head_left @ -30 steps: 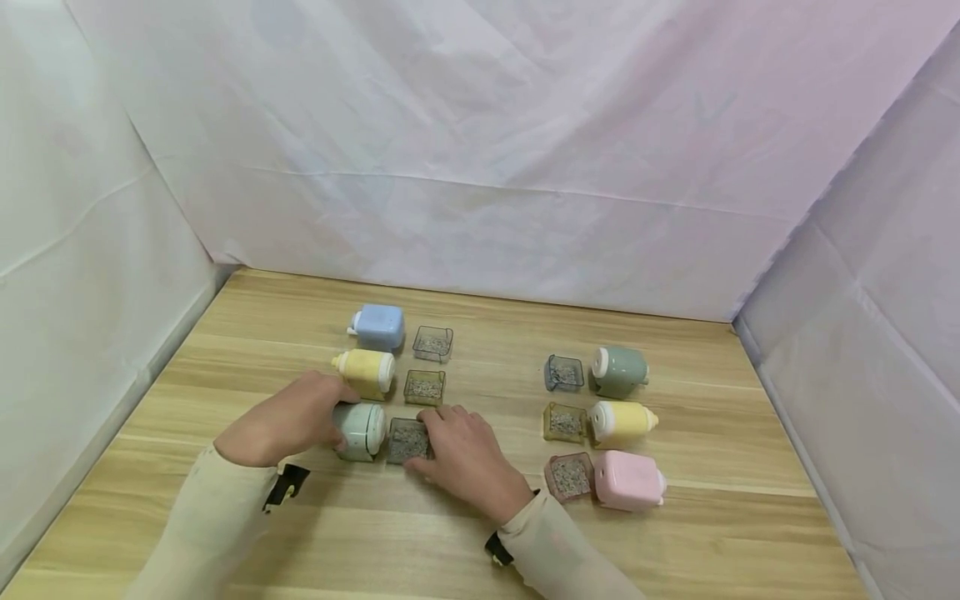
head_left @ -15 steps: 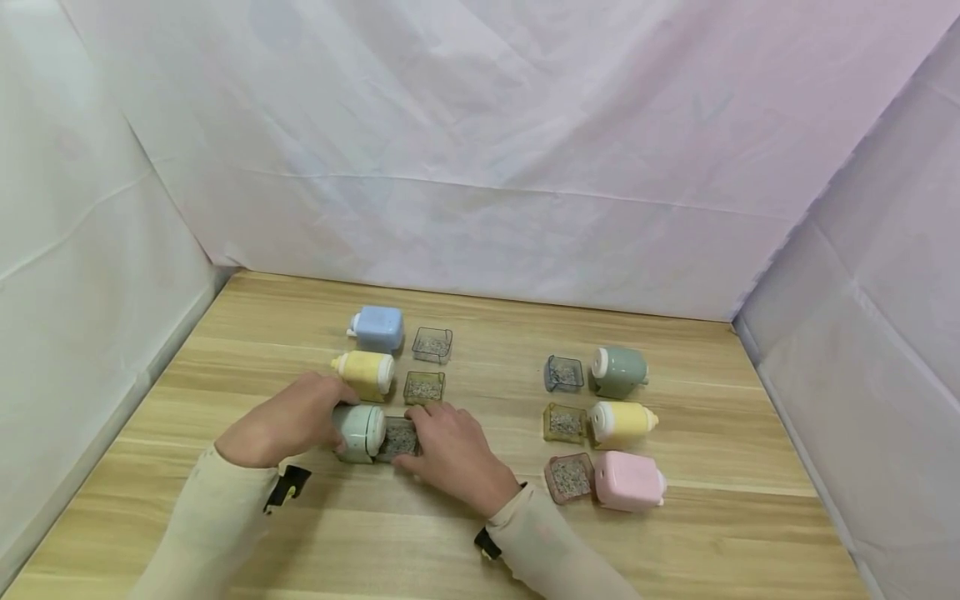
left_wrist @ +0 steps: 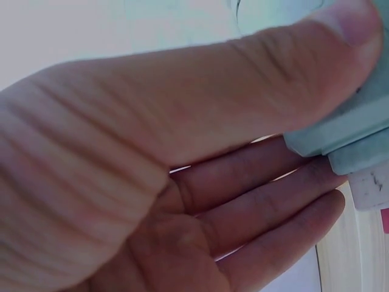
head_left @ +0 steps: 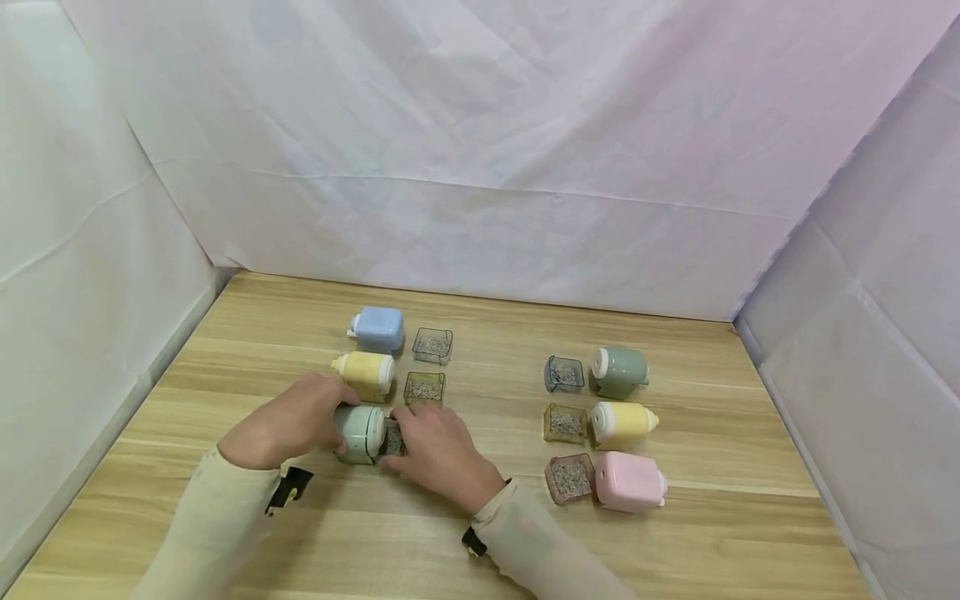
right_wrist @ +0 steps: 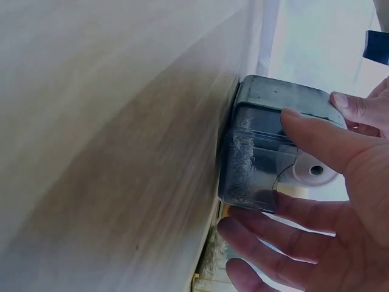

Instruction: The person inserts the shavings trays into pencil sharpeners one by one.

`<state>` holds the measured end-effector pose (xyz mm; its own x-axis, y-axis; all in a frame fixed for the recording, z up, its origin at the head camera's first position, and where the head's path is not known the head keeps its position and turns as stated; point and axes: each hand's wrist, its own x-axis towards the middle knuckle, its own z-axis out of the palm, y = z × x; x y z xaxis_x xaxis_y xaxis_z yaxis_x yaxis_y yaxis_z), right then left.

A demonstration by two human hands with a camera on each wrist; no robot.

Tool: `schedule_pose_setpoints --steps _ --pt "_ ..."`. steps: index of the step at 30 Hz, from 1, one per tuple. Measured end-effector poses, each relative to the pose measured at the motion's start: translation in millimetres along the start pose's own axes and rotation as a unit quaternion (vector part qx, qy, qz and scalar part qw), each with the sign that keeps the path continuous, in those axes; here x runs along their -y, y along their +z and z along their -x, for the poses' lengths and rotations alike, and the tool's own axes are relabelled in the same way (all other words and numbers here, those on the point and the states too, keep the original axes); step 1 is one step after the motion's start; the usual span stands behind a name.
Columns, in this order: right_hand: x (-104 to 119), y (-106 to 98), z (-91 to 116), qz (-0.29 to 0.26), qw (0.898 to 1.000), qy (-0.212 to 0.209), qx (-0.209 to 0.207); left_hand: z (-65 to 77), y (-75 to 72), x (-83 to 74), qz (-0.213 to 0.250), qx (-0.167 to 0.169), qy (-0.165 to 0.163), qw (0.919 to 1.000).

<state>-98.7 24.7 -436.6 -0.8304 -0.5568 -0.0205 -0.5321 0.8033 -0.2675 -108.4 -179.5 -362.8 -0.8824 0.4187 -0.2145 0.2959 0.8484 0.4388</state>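
Observation:
In the head view, my left hand (head_left: 300,421) holds a pale green pencil sharpener (head_left: 363,433) lying on the table, thumb on its near side. Its round white face with a pencil hole (right_wrist: 316,170) shows in the right wrist view. My right hand (head_left: 444,457) pinches the clear grey shavings drawer (right_wrist: 243,167) between thumb and fingers. Pencil shavings lie inside that drawer, which is partly inserted in the sharpener's body. The left wrist view shows the left thumb (left_wrist: 328,67) against the green body (left_wrist: 340,134).
Beyond the hands lie a yellow sharpener (head_left: 365,373) and a blue one (head_left: 378,327), each beside its shavings-filled drawer. To the right are dark green (head_left: 621,370), yellow (head_left: 624,422) and pink (head_left: 630,481) sharpeners, with their drawers on their left. White cloth walls surround the table.
My right hand has moved left, pushing the grey drawer from beside the pale green sharpener into its body. The left hand has kept its hold in place.

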Motion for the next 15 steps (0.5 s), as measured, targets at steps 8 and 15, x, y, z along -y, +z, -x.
schedule_pose_setpoints --steps 8,15 --pt "4 6 -4 0.0 1.0 -0.012 -0.006 0.0 -0.4 -0.6 -0.008 0.001 -0.003 1.0" --pt "-7 -1 1 -0.053 0.998 -0.036 0.014 0.0 0.0 -0.5 -0.003 0.001 -0.003 1.0"
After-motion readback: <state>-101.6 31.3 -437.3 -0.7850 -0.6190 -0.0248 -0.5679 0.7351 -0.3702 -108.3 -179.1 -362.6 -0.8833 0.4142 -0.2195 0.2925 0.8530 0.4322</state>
